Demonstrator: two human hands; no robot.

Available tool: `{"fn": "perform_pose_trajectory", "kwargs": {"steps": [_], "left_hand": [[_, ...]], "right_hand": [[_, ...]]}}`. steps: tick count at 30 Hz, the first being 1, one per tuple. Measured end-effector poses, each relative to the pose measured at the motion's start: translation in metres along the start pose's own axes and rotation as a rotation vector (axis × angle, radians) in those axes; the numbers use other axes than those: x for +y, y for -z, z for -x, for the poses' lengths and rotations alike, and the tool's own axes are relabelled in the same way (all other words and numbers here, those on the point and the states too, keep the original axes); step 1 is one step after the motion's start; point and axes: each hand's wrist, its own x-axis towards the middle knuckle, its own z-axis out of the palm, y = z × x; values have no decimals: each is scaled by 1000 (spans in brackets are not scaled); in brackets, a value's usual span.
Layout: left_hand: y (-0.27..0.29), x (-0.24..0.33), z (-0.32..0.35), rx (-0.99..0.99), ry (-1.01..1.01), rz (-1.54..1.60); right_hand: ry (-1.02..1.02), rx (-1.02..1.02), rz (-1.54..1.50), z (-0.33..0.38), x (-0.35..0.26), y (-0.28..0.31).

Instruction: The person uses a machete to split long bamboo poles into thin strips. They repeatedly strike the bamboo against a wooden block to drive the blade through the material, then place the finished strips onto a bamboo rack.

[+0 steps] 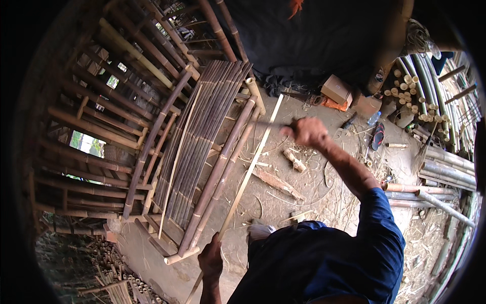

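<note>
Bamboo strip (250,169), long and pale, slants through the head view from near the dark cloth (314,38) down to the lower edge, passing above the littered floor (329,200). The worker's left hand (210,258) grips it low down, fingers wrapped round it, with a length running on below the fist. Higher up, the right hand (308,133) reaches out from a blue sleeve (379,218), its fingers curled tight about a dark blade (268,124) that points leftward and looks blurred. Blade and strip cross as I see them, but whether they touch I cannot tell.

Just left of the strip stands a slatted bamboo frame (202,126), a thinner strip (175,164) lying along its slats. Between frame and worker, a rough split piece (277,183) and a short chunk (294,160) lie among curled shavings. Farther off, near the dark cloth, sits a cardboard box (336,90); to its right are a clear bottle (374,118), a dark sandal (378,137) and stacked bamboo poles (429,83).
</note>
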Motion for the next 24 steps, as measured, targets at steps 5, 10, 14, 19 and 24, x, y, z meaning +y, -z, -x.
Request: {"fn": "perform_pose_trajectory", "kwargs": {"steps": [5,10,14,19,24], "left_hand": [[35,-79,45,-24,-22,-235],[10,-127,-28,-17,85,120],[-68,-182,-103,-14,98,431],[-119,-201,-161,-134,19,586],[-111,-237,-204,-272,30,557]], "right_hand": [[-560,-432,-80,-25,115,-59],[-1109,-211,-1332,-37,50,-33],[-1210,-456,-1773,-18,-142,-20],[-1445,-447,-1915,-33,-296,-10],[-1291,-450,-1842,-69,-295,-55]]}}
